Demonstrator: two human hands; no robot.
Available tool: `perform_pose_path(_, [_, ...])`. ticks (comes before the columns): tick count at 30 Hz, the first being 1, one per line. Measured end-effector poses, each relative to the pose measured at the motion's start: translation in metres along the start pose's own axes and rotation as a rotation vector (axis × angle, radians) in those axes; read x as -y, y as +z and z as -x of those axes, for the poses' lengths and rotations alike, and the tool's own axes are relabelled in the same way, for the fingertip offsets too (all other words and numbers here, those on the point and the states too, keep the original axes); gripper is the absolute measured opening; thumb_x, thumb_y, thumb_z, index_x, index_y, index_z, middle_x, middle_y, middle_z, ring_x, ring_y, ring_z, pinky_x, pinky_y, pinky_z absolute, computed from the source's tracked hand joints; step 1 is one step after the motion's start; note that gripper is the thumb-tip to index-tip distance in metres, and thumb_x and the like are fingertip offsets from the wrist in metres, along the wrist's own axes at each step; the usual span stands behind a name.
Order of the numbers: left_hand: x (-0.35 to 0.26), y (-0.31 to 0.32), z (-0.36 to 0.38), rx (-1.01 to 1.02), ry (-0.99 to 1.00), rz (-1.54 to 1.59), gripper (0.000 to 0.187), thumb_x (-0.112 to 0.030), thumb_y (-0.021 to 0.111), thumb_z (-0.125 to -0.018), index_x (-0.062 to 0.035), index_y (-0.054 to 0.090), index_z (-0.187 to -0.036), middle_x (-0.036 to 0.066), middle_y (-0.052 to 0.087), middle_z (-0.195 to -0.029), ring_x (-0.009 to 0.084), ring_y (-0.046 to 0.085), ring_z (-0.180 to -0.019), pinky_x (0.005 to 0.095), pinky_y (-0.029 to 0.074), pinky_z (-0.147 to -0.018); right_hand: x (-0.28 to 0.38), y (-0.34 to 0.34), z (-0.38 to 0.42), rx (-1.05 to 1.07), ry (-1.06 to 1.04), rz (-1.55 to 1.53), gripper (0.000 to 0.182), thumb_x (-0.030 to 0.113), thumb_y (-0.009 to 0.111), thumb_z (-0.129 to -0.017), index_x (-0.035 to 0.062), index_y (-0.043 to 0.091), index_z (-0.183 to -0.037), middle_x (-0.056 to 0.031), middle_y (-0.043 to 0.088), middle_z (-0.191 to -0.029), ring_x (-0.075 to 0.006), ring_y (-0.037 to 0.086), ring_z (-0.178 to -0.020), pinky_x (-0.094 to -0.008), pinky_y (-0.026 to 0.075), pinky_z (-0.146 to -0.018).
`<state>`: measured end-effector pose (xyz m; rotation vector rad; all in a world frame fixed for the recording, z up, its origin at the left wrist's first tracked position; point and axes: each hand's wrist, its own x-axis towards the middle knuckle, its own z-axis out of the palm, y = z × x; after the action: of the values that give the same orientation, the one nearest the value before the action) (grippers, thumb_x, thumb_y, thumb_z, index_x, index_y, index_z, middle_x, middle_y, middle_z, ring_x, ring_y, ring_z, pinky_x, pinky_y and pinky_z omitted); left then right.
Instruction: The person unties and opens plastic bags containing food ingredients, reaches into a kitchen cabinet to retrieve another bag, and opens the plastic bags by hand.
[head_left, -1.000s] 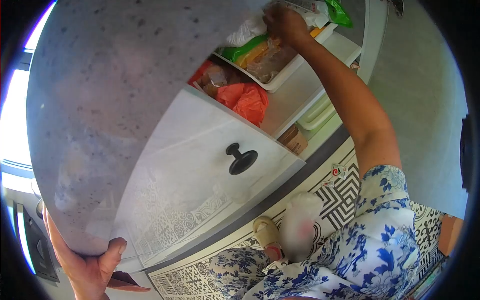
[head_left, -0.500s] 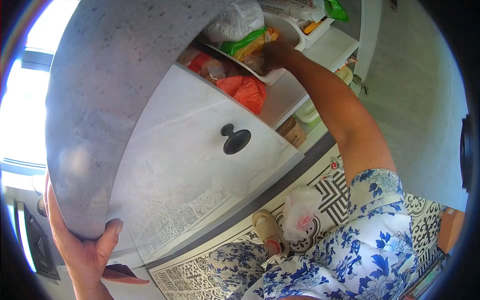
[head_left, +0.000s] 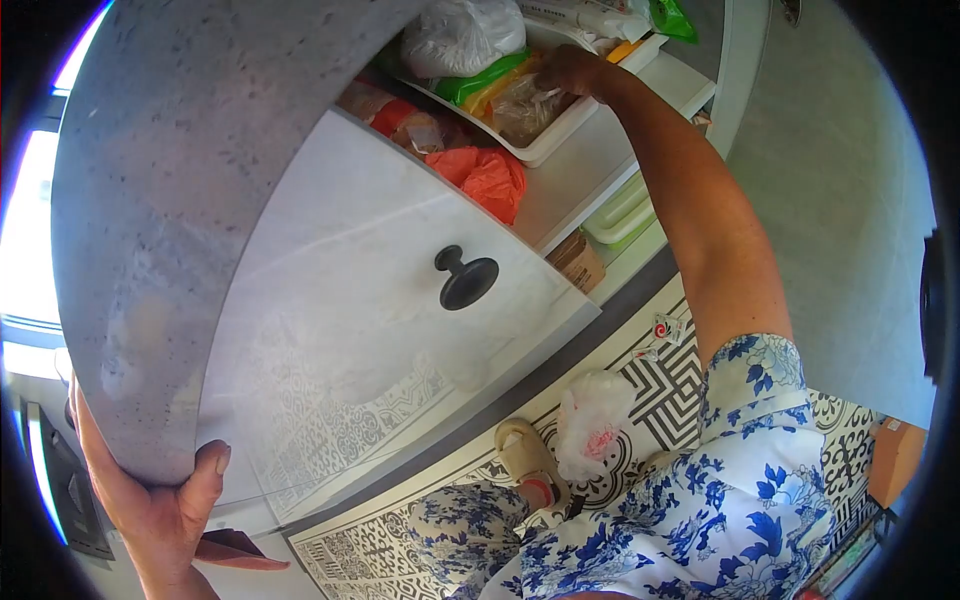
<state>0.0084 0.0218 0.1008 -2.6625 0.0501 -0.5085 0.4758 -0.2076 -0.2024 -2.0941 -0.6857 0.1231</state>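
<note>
My left hand [head_left: 160, 500] grips the rounded end of the grey speckled countertop [head_left: 150, 300], thumb on one side and fingers on the other. My right hand [head_left: 575, 72] reaches into a white bin [head_left: 545, 150] in the cabinet, its fingers closed on a clear plastic bag [head_left: 527, 108] with something brownish inside. Beside that bag lie a yellow and green packet [head_left: 485, 85] and a whitish full plastic bag [head_left: 463, 38]. A red plastic bag [head_left: 485, 180] sits outside the bin, behind the white cabinet front [head_left: 380, 260] with a black knob [head_left: 468, 278].
Below the shelf are a light green container [head_left: 620, 212] and a cardboard box [head_left: 577, 262]. A whitish plastic bag [head_left: 592, 420] lies on the patterned floor near my shoe [head_left: 528, 455]. An orange-brown box [head_left: 897, 460] stands at the right.
My right hand has moved up slightly toward the bin's far side, and more of the clear bag shows. The view has shifted a little; my left hand still grips the countertop.
</note>
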Motion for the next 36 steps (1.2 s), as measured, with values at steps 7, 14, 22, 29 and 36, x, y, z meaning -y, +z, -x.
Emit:
perform_pose_path(7, [-0.001,0.003,-0.001,-0.002,-0.007,0.005,0.093,-0.039,0.076,-0.068,-0.0022,0.026,-0.137,0.020,0.042,-0.127,0.0316,0.045,-0.115,0.0447,0.035,-0.096,0.023,0.003,0.016,0.132,0.006,0.403,0.042,0.036,0.068,-0.066,0.0081,0.066,-0.098,-0.0136,0.065,-0.096,-0.0282,0.062,-0.090,-0.0383,0.049,-0.079])
perform_pose_path(14, [-0.004,0.003,-0.002,-0.012,-0.007,0.035,0.096,-0.042,0.078,-0.066,-0.0025,0.026,-0.137,0.019,0.042,-0.127,0.0332,0.045,-0.116,0.0448,0.037,-0.096,0.043,0.023,0.020,0.074,0.175,0.743,0.046,0.033,0.070,-0.066,0.0078,0.065,-0.103,-0.0117,0.065,-0.101,-0.0246,0.061,-0.097,-0.0372,0.049,-0.079])
perform_pose_path(22, [0.000,0.007,0.001,-0.026,-0.007,0.014,0.095,-0.042,0.078,-0.066,-0.0022,0.028,-0.136,0.020,0.041,-0.128,0.0337,0.044,-0.117,0.0451,0.037,-0.096,0.021,0.000,0.014,-0.091,-0.044,0.444,0.026,0.023,0.062,-0.069,0.0032,0.068,-0.086,-0.0179,0.064,-0.076,-0.0286,0.062,-0.070,-0.0389,0.049,-0.069])
perform_pose_path(29, [-0.002,0.007,0.002,-0.038,0.011,-0.008,0.089,-0.034,0.075,-0.070,-0.0039,0.026,-0.138,0.021,0.047,-0.122,0.0311,0.049,-0.111,0.0446,0.038,-0.093,0.017,-0.011,0.009,-0.056,-0.041,0.500,0.032,0.025,0.062,-0.070,0.0065,0.068,-0.096,-0.0191,0.063,-0.075,-0.0290,0.062,-0.071,-0.0385,0.049,-0.069])
perform_pose_path(36, [-0.003,0.009,0.001,-0.046,0.036,-0.039,0.089,-0.035,0.075,-0.069,-0.0045,0.027,-0.138,0.022,0.046,-0.123,0.0322,0.048,-0.112,0.0450,0.037,-0.094,0.016,-0.032,0.006,-0.043,-0.099,0.413,0.034,0.032,0.059,-0.071,0.0076,0.067,-0.094,-0.0144,0.062,-0.072,-0.0274,0.062,-0.070,-0.0390,0.050,-0.067])
